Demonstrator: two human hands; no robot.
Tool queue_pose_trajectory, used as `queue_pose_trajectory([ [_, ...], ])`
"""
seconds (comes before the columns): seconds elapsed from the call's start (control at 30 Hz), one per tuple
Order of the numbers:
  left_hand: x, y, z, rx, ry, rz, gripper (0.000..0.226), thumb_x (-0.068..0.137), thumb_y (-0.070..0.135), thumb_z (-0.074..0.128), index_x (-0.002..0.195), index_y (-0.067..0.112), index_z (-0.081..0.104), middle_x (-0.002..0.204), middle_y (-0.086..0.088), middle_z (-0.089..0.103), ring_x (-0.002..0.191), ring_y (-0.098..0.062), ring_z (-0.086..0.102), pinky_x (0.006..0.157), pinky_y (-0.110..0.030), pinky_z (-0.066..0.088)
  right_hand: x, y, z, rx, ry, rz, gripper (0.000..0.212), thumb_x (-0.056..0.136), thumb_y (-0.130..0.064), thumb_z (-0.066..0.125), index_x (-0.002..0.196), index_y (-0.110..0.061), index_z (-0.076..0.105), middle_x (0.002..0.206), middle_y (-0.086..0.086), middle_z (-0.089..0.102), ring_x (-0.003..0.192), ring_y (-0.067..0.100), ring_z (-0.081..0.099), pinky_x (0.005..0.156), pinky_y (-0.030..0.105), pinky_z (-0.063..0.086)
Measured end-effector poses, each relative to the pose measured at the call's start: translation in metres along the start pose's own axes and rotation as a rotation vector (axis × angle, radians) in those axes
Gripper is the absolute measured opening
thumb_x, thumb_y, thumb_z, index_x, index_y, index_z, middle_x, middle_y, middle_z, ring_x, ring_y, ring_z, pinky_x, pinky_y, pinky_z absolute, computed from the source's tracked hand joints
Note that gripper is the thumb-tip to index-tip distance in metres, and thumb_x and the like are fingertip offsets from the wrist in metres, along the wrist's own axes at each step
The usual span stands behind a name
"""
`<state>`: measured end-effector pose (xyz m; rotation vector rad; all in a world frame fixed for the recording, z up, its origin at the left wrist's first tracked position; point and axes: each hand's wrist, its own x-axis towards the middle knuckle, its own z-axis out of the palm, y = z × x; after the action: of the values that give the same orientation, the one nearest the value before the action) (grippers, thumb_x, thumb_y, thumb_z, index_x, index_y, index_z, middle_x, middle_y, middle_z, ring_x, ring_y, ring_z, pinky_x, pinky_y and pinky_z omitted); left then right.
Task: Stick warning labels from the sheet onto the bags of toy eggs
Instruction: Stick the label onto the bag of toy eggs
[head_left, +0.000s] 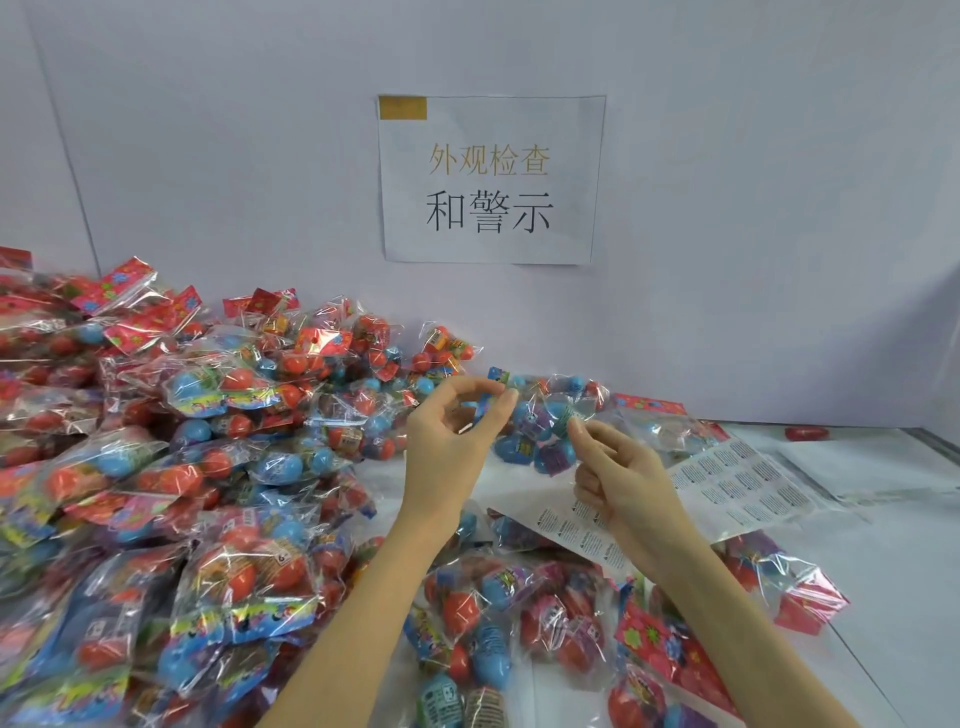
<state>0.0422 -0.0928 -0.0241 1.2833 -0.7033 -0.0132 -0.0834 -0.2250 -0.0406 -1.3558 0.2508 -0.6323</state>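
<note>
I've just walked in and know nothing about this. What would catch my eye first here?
The heap of bags of red and blue toy eggs, filling the left side and spilling toward the front. Next, the two hands in the middle: the left hand and right hand pinch one bag held up between them. Behind, a paper sign hangs on the wall, and a label sheet lies to the right.

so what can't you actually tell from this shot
- Head view: whether the right hand has a label on its fingertip; too small, and glare on the held bag masks it.
- Print on the label sheet: too small to read, and the right wrist covers its middle.
- Left hand grip: it pinches the bag's top corner, but how firmly is unclear.
- Bag pile: cut off by the left and bottom edges, so no count.
</note>
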Motion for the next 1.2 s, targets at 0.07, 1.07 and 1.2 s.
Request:
queue_pose_trajectory([
  [0.07, 0.000, -0.001, 0.001, -0.037, 0.015, -0.054, 0.032, 0.088, 0.028, 0.085, 0.112, 0.021, 0.065, 0.095, 0.002, 0.076, 0.089, -0.021, 0.075, 0.082, -0.029, 0.061, -0.002, -0.001, 0.001, -0.067, 0.021, -0.030, 0.031, 0.091, -0.050, 0.072, 0.093, -0.020, 0.076, 0.069, -0.001, 0.030, 0.065, 0.022, 0.022, 0.057, 0.032, 0.025],
  [1.07, 0.004, -0.011, -0.005, -0.147, -0.131, -0.380, 0.015, 0.096, 0.023, 0.077, 0.110, 0.019, 0.078, 0.104, -0.003, 0.081, 0.101, -0.024, 0.077, 0.082, -0.030, 0.061, -0.003, -0.006, -0.001, -0.169, -0.086, -0.073, 0.012, 0.100, -0.017, 0.066, 0.105, -0.010, 0.074, 0.108, 0.007, 0.079, 0.108, 0.024, 0.074, 0.099, 0.038, 0.059],
  [1.2, 0.004, -0.009, -0.004, -0.102, -0.239, -0.330, 0.018, 0.096, 0.023, 0.077, 0.113, 0.023, 0.075, 0.109, 0.003, 0.080, 0.107, -0.015, 0.075, 0.087, -0.024, 0.058, 0.000, -0.007, 0.002, -0.022, 0.093, -0.057, 0.034, 0.098, -0.034, 0.065, 0.130, -0.022, 0.059, 0.114, 0.004, 0.079, 0.105, 0.022, 0.077, 0.090, 0.039, 0.060],
])
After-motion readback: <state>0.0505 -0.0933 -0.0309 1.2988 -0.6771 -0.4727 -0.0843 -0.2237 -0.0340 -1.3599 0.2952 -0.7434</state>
